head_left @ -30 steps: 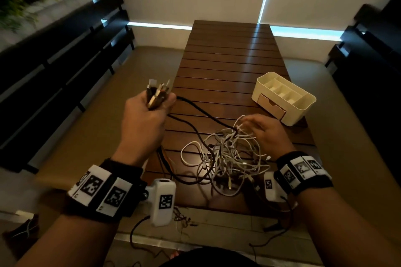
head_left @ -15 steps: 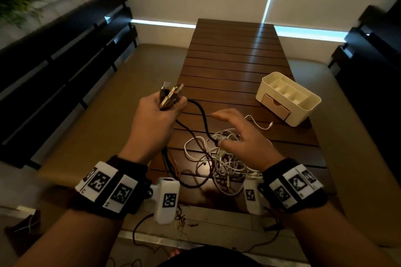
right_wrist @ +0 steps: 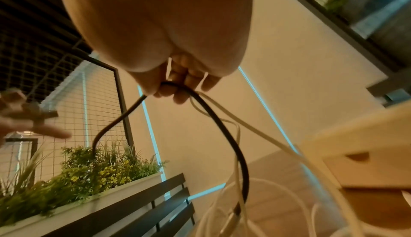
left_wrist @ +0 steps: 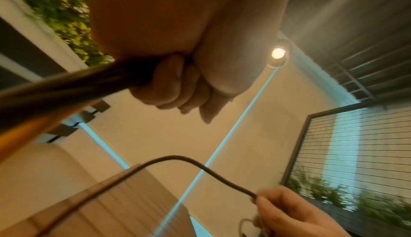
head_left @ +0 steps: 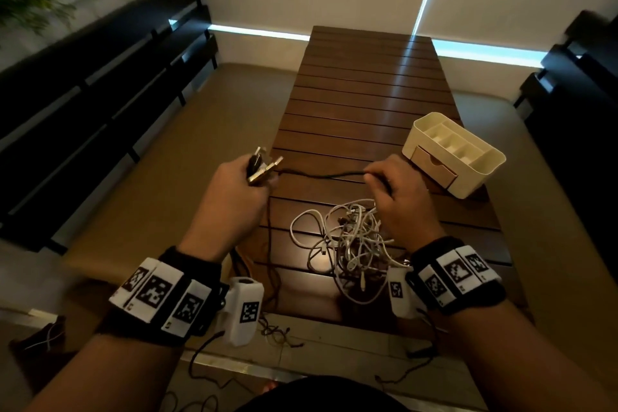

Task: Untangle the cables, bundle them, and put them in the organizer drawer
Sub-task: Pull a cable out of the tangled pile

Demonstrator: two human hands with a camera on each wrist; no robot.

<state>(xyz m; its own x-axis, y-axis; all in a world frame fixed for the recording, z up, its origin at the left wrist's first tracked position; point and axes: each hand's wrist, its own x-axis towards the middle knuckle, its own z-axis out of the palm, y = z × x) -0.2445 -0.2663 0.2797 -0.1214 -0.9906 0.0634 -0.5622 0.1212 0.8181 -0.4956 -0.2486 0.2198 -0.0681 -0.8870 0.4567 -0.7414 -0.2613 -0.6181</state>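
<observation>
Task early: white cable tangle [head_left: 347, 241] on counter [head_left: 364, 104], just below right hand, mostly knotted. Left hand [head_left: 234, 201] fisted round bunch of plugs [head_left: 261, 167]. Right hand [head_left: 401, 201] pinches black cable [head_left: 321, 174], stretched between both hands. Nothing bundled yet. Organizer [head_left: 458, 157] beyond right hand, drawer [head_left: 433, 165] closed, empty compartments on top. Left hand past counter edge; far counter free for pulling cable out.

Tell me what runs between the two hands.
In the head view, a black cable stretches from the left hand to the right hand, above the table.
</observation>
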